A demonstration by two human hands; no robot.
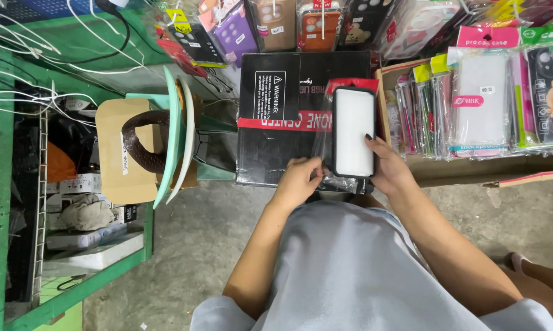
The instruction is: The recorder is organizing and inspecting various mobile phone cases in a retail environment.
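Grey cloth over the person's lap fills the near edge of the view, and just beyond it both bare hands work over a black cardboard box that serves as a tabletop. The left hand has its grip closed to a narrow pinch on the lower edge of a clear plastic sleeve, at about seven o'clock from the phone case. The right hand holds that case, black-rimmed with a white panel, by its lower right corner, thumb lying on the front; the case stands upright along the box's right side, partly inside the sleeve under its red header. In my judgement the thin film could tear or crumple if the pinch drags sideways against the rim, and a corner hold alone may let the case twist and slip down toward the concrete floor. Farther out, at two o'clock, packaged cases stand packed in an open carton; a stray elbow could tip them. At ten o'clock a pale green stool lies on its side, with white cables beyond it.
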